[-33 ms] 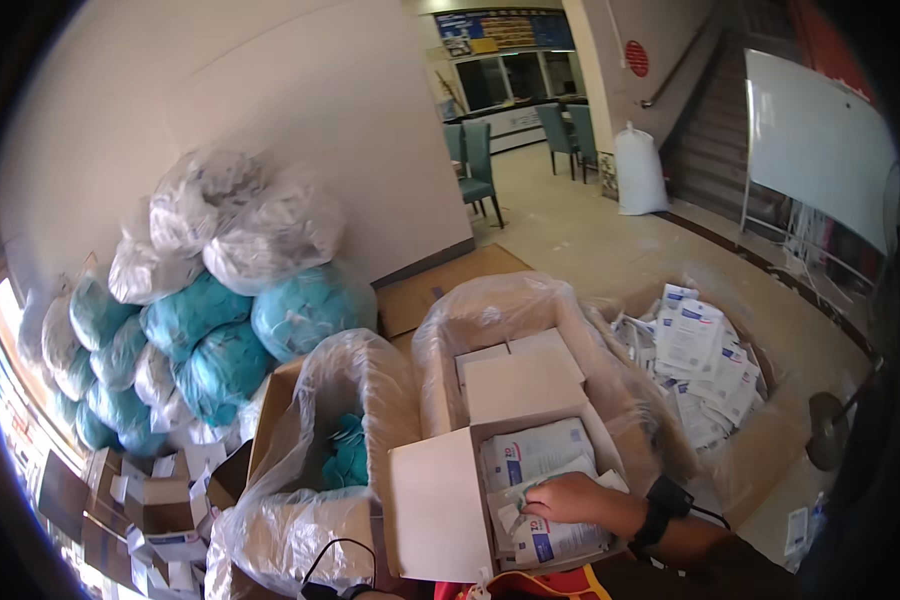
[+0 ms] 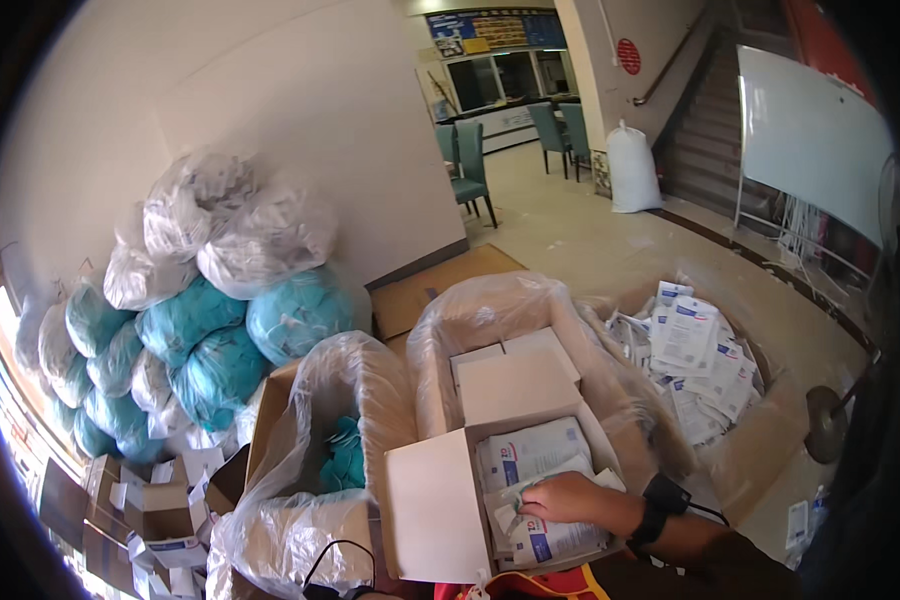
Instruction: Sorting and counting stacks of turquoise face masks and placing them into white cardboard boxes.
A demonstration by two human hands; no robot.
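Note:
My right hand [image 2: 562, 497] reaches into an open carton [image 2: 433, 510] in front of me. Its fingers are curled closed on the edge of a white packet [image 2: 508, 507], near the carton's left side; something pale green shows at the fingertips. Other flat white packets [image 2: 532, 450] with blue and red print lie in the same carton, some beneath my hand. A black band [image 2: 662, 508] circles my right wrist. My left hand is out of view; only a dark strap loop [image 2: 342, 562] shows at the lower edge.
A plastic-lined box [image 2: 490, 290] stands behind the carton; another, left, holds teal pieces [image 2: 344, 458]. Right is a box heaped with white packets [image 2: 688, 340]. Stuffed bags [image 2: 220, 370] pile against the wall, above opened small cartons [image 2: 170, 500]. A round dark stand base [image 2: 823, 425] is far right.
The whole view has shifted slightly, with the scene sitting a little further left. My right hand stays at the same packet in the carton.

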